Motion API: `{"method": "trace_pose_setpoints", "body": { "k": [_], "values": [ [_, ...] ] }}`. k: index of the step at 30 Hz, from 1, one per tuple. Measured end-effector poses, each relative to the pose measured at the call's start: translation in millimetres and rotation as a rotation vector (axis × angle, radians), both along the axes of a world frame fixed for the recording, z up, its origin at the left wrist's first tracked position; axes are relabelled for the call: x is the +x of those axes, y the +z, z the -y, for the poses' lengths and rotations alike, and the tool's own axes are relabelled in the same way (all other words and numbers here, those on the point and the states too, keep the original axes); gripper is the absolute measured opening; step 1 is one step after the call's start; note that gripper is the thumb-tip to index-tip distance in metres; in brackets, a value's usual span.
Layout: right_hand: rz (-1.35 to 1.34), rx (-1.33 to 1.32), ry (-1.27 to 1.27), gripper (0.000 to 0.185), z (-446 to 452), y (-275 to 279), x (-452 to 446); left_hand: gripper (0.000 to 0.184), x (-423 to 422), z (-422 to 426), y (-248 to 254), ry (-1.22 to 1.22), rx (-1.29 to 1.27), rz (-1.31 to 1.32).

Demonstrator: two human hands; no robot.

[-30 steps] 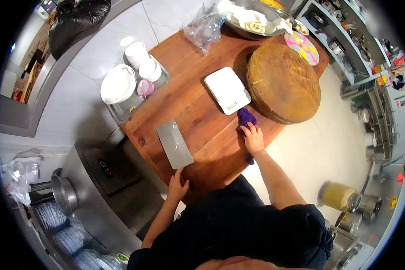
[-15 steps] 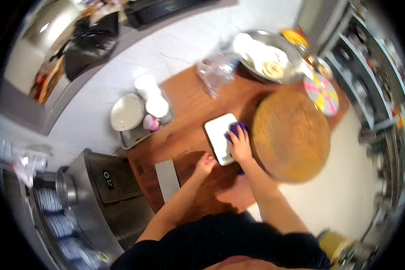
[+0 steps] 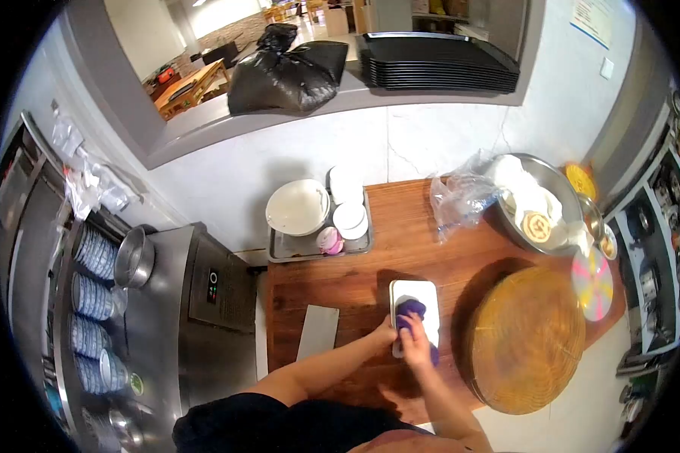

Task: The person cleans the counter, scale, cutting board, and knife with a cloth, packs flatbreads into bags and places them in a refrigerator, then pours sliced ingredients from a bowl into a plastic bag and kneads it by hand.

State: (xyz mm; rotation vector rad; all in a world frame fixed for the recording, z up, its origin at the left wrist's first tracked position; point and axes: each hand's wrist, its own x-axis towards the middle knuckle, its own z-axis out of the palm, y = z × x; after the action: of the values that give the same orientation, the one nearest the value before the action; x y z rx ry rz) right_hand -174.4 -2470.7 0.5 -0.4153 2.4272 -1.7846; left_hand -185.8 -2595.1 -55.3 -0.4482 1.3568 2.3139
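Left hand (image 3: 386, 333), grip unclear, now against flat scale (image 3: 419, 291), crumpled cloth (image 3: 410, 308) in right hand (image 3: 415, 344)

A wooden tabletop (image 3: 400, 234) is spreading beneath the fingers (image 3: 410, 330), a white wall (image 3: 446, 140) rising beyond them, pale floor (image 3: 601, 377) showing rightward.

Cloth (image 3: 411, 308) is deep purple, scale (image 3: 423, 291) under it white. Table (image 3: 400, 260): red-brown wood, streaky grain. Round board (image 3: 529, 343) at right: yellow-brown with ring pattern. Rectangular sheet (image 3: 319, 332) at near left: light grey. Disc (image 3: 593, 285) on the right: pink and yellow segments. Dish (image 3: 297, 208) at far left of table: white. Stacked bowls (image 3: 92, 293), left: blue-and-white. Far ledge: bag (image 3: 287, 81) glossy black, trays (image 3: 438, 68) black. Shirt (image 3: 317, 429): black.
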Motion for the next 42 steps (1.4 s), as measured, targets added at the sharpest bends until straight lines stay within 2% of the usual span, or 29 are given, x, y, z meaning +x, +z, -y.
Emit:
{"method": "trace_pose_setpoints", "body": {
  "k": [1,3,5,6,9,11,12,13,14,16,17,19,22,24,25,27,29,31,33,35,36,37,39,42],
  "values": [
    [-0.01,-0.023,0.048,0.031,12.7,14.2,-1.3,0.061,11.3,-2.7,3.0,0.075,0.114,-0.006],
    [-0.103,0.06,0.085,0.031,26.1,7.6,-16.6,0.06,21.7,0.9,8.8,0.121,0.196,-0.038],
    [-0.322,0.258,0.032,0.033,34.0,7.6,-31.5,0.069,24.2,12.6,11.8,0.034,0.127,-0.075],
    [-0.339,0.287,0.002,0.034,35.3,12.6,-38.8,0.072,23.8,19.0,9.4,-0.02,0.088,-0.089],
    [-0.461,0.329,-0.156,0.037,28.8,-14.3,-64.6,0.053,19.3,25.8,10.6,-0.013,-0.052,0.038],
    [-0.467,0.508,-0.299,0.038,17.6,-5.7,-70.6,0.05,12.4,24.4,-19.8,-0.055,-0.091,-0.102],
    [-0.44,0.534,-0.361,0.037,7.3,-22.4,-76.4,0.046,13.1,15.7,-27.2,0.008,-0.099,-0.044],
    [-0.421,0.484,-0.401,0.037,-1.3,-21.7,-82.6,0.04,14.1,15.0,-25.6,-0.084,-0.043,-0.266],
    [-0.345,0.452,-0.429,0.039,-9.6,-25.7,-84.7,0.038,12.4,8.4,-5.7,-0.1,-0.123,-0.082],
    [-0.18,0.353,-0.433,0.04,-15.1,-26.3,-78.6,0.047,9.9,-1.1,32.1,-0.136,-0.214,-0.032],
    [-0.15,0.338,-0.419,0.04,-17.2,-27.5,-73.4,0.051,11.2,-1.0,2.1,-0.164,-0.034,-0.157],
    [-0.139,0.22,-0.382,0.043,-22.5,-35.6,-63.5,0.054,15.9,-1.6,1.4,-0.197,-0.018,-0.192],
    [-0.125,0.236,-0.458,0.046,-40.2,-39.5,-47.8,0.055,27.7,-7.0,25.2,-0.132,0.054,-0.003],
    [-0.075,0.196,-0.599,0.042,-43.9,-40.4,-34.8,0.055,28.7,-8.0,27.4,-0.176,0.033,0.016],
    [-0.064,0.16,-0.585,0.04,-39.7,-35.2,-24.8,0.055,29.4,-7.8,26.9,-0.194,0.043,0.005],
    [-0.047,0.088,-0.559,0.035,-24.0,-23.9,6.0,0.054,32.5,-9.0,22.1,-0.101,0.018,0.018],
    [-0.225,0.165,-0.472,0.035,-1.8,-20.0,50.3,0.05,35.2,-10.1,24.6,0.006,0.092,-0.036],
    [-0.166,0.206,-0.46,0.027,-7.9,-0.9,78.4,0.048,35.0,-3.7,28.5,-0.016,0.015,-0.067],
    [0.013,0.245,-0.52,0.025,-37.9,-28.0,86.8,0.052,42.1,8.8,33.4,0.034,-0.13,0.041],
    [0.103,0.197,-0.745,0.024,-57.9,-27.4,91.4,0.053,46.7,16.2,50.9,0.1,-0.096,0.009],
    [-0.021,0.177,-0.716,0.023,-56.3,-9.5,95.7,0.054,47.5,15.9,55.6,0.142,-0.119,-0.038],
    [-0.095,0.041,-0.654,0.027,-43.4,14.0,101.7,0.054,51.9,13.8,58.7,0.186,-0.144,-0.077],
    [-0.274,0.176,-0.352,0.03,-10.5,44.0,113.5,0.055,54.5,-2.0,75.5,0.248,-0.128,-0.057],
    [-0.126,0.146,-0.367,0.034,1.5,47.5,112.6,0.056,56.8,-4.8,97.4,0.154,-0.189,-0.177]
  ]
}}
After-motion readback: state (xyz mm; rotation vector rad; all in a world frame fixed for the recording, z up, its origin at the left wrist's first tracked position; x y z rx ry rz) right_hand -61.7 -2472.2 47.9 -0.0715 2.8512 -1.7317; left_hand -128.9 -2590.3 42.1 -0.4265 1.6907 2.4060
